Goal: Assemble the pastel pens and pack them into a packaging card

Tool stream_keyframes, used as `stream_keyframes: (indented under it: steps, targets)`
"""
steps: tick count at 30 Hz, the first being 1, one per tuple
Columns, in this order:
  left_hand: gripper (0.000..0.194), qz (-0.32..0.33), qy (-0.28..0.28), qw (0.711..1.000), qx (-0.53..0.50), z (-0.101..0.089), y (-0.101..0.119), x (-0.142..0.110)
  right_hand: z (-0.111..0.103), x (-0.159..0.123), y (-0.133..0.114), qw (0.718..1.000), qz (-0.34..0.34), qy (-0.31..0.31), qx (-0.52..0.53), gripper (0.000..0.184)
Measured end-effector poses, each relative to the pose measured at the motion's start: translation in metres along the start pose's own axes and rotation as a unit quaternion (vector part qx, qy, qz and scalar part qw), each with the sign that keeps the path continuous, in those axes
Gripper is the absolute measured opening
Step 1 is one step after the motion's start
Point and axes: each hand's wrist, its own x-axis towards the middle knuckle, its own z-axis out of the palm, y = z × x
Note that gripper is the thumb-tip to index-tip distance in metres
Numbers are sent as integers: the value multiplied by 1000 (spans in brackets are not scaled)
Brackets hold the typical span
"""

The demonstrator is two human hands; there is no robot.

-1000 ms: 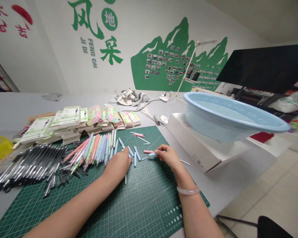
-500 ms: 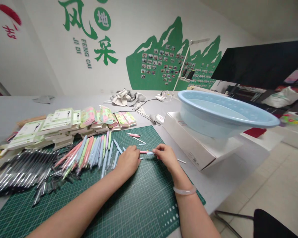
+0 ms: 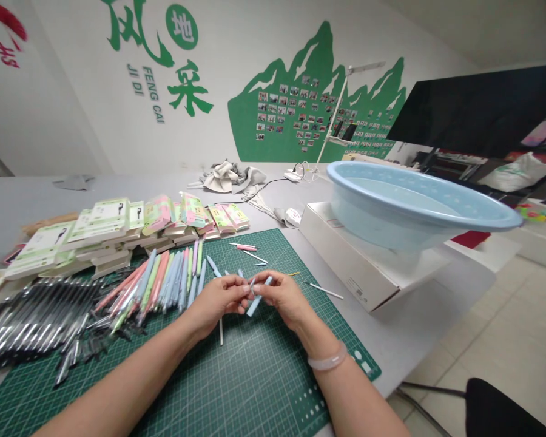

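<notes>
Over the green cutting mat (image 3: 255, 358), my two hands meet fingertip to fingertip. My right hand (image 3: 279, 294) is closed on a light-blue pen barrel (image 3: 256, 303), tilted across its fingers. My left hand (image 3: 221, 300) pinches a small light-blue pen part (image 3: 252, 285) against the right fingertips; its exact shape is mostly hidden. Below the left hand a thin white pen refill (image 3: 221, 332) points towards me. Left of my hands lie rows of pastel pens (image 3: 164, 279) in blue, pink and green, and beyond my fingers are loose pen pieces (image 3: 246, 247).
Many clear-and-black pens (image 3: 40, 315) lie at the left, with stacked small boxes (image 3: 100, 221) behind. A blue basin (image 3: 418, 206) rests on a white carton (image 3: 359, 267) at the right. Another white refill (image 3: 326, 291) crosses the mat's right edge. Grey cloths (image 3: 230, 178) lie farther back.
My hands have come together and nearer to me. The blue piece in the right hand is now tilted upright between them. A pink piece at the right fingertips no longer shows.
</notes>
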Motion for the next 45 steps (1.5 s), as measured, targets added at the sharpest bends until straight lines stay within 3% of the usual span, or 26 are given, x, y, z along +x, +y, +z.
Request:
stream_keyframes:
  steps: [7,11,13,15,17,18,23,28,32,39,45]
  targets:
    - [24,-24,-27,997,65,-8,-2,-1,-4,4,4,992,42,93,79,21]
    - [18,14,34,982,184,-21,5,7,-11,9,8,990,67,127,-10,20]
    - [14,75,103,937,326,-27,10,18,-12,12,12,983,71,139,-101,16]
    - [10,137,158,855,475,-33,16,31,-10,15,16,966,65,147,-202,13]
    - [6,168,167,790,566,-37,20,45,-8,18,18,944,53,147,-291,11]
    - [5,170,157,777,585,-39,22,51,-7,19,18,933,46,148,-326,11]
    - [5,154,138,793,573,-52,20,67,-3,20,17,896,38,151,-416,10]
    - [8,135,150,777,597,-58,15,66,-5,19,17,911,29,146,-386,11]
    - [8,141,128,756,626,-60,15,66,-12,18,16,932,18,157,-326,9]
    - [14,97,77,762,635,-73,25,72,-26,20,13,934,12,208,-291,22]
    - [16,82,82,764,635,-83,38,72,-34,20,8,926,7,220,-306,16]
